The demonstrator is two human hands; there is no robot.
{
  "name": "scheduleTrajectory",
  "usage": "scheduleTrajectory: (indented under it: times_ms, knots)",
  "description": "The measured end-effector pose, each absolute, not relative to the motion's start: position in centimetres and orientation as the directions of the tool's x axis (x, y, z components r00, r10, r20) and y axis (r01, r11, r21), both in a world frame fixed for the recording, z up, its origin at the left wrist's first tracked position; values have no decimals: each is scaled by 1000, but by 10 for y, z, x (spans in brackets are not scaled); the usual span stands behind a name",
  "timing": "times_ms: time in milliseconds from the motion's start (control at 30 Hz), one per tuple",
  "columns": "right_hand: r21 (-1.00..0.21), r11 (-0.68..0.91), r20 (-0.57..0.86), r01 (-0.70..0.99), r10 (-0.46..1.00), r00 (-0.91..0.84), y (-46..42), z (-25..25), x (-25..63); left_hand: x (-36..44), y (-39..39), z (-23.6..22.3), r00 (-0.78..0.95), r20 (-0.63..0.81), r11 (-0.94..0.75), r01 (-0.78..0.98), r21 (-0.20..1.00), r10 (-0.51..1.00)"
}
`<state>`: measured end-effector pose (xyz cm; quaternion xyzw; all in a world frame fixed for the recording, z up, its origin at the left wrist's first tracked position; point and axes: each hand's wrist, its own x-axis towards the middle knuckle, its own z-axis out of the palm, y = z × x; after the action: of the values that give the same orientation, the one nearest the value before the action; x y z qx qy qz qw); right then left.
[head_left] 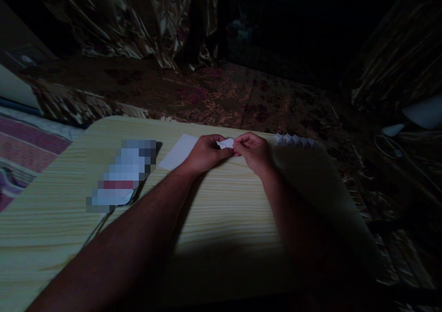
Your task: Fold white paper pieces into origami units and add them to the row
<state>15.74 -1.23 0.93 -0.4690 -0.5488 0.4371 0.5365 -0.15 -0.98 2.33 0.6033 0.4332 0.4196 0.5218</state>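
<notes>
Between my two hands is a small folded piece of white paper (226, 143), held just above the far part of the table. My left hand (206, 154) grips its left side, thumb below and fingers behind. The fingertips of my right hand (253, 151) pinch its right end. A flat white sheet of paper (179, 151) lies on the table, partly behind my left hand. Beyond my right hand, several small folded white paper stars (294, 140) stand in a row near the far right edge.
The pale wooden table (228, 229) has rounded corners. On its left lies a blurred-out phone-like object (124, 173) with a cable (93, 232) running toward me. A patterned cloth-covered seat (221, 91) is behind the table. A white cable (385, 148) hangs at the right.
</notes>
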Motion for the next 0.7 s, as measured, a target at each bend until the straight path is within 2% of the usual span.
scheduleTrajectory:
  times_ms: [133, 333, 567, 700]
  knots:
    - [-980, 185, 185, 72, 983, -8, -14, 9, 156, -2, -9, 23, 222, 60, -101, 176, 979, 973]
    - [-955, 255, 258, 151, 966, 1, -14, 7, 155, -1, -8, 22, 206, 89, -120, 142, 983, 974]
    - [-961, 258, 263, 97, 964, 47, -14, 7, 153, -1, -5, 14, 201, 97, -126, 137, 983, 975]
    - [-933, 299, 315, 200, 948, 54, -15, 8, 151, -2, -3, 10, 193, 77, -103, 129, 986, 978]
